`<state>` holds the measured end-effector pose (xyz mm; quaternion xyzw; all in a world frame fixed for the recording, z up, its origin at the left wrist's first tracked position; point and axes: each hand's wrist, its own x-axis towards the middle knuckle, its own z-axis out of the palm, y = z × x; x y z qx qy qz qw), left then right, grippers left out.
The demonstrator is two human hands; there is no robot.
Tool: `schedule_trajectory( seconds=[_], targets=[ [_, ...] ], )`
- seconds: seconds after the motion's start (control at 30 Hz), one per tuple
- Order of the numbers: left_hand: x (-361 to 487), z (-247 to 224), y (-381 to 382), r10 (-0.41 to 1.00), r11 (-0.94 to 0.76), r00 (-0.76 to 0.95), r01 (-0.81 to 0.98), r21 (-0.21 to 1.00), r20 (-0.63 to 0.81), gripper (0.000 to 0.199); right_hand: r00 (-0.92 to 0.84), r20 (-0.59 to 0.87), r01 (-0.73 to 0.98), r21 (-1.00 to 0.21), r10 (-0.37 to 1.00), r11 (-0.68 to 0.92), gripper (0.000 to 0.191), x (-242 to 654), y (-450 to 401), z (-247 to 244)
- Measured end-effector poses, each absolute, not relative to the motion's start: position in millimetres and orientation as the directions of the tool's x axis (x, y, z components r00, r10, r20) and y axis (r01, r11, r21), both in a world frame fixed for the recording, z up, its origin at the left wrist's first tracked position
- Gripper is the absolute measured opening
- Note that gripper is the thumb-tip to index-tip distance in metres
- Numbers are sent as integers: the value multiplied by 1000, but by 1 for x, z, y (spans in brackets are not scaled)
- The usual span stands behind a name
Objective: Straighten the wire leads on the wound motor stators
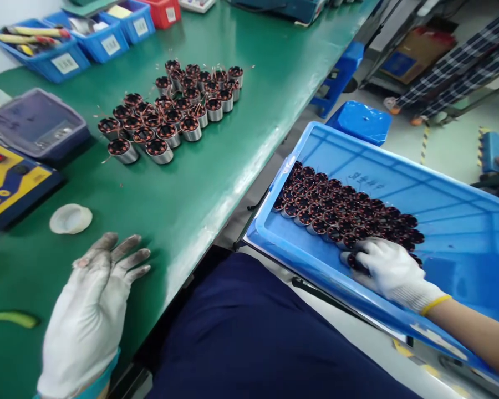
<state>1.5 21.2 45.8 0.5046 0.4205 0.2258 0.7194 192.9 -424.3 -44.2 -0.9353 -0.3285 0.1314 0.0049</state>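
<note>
My left hand (pixel 87 310), in a white glove with dirty fingertips, rests on the green workbench (pixel 158 197) with its fingers apart and nothing in them. A white roll of tape (pixel 70 218) lies just beyond it. On the right, my right hand (pixel 395 271), also gloved, reaches into a blue plastic tray (pixel 453 266). Its fingers close around a motor stator (pixel 351 259) at the near edge of the packed stators (pixel 336 208), partly hiding it. These have silvery sides and copper windings. A second group of stators (pixel 166 116) stands upright on the bench.
Blue bins (pixel 62 58) with tools line the back left, beside a red bin (pixel 164 12). A yellow-and-blue device (pixel 14 185) and a lidded purple box (pixel 37 124) sit at left. A green-handled item (pixel 12 318) lies near my left hand. Another person's legs (pixel 457 72) show beyond the tray.
</note>
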Motion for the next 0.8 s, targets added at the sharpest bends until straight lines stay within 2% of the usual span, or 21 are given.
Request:
schedule_trajectory(
  seconds=[0.07,0.17,0.27,0.33,0.4,0.43,0.5,0.57,0.7,0.8],
  targets=[
    [1,44,18,772,344,537,97,934,-340,35,754,-156,639,-55,638,-767,17,195,-431,-41],
    [0,42,10,770,319,551,105,942,-322,53,742,107,667,-34,661,-744,19,210,-417,-33],
    [1,39,4,725,344,598,115,932,-342,66,634,409,752,-127,656,-647,28,238,-355,-23],
    [4,36,5,707,356,618,108,928,-343,70,507,505,854,-185,699,-486,41,254,-286,-11],
    [7,34,7,694,364,636,95,927,-337,69,377,497,926,-216,782,-309,41,262,-206,5],
    [8,33,8,686,371,646,87,925,-336,68,347,506,937,-214,790,-275,39,263,-166,13],
    [9,33,10,665,393,669,68,917,-334,70,313,434,949,-173,845,-263,46,265,-93,27],
    [10,34,11,639,415,691,59,908,-337,73,293,398,955,-154,869,-252,45,267,-39,36],
    [10,33,15,611,435,714,58,899,-342,68,264,336,962,-152,904,-225,15,272,3,39],
    [11,32,16,627,458,698,29,889,-346,67,273,321,957,-190,907,-220,14,263,-7,34]
  ],
)
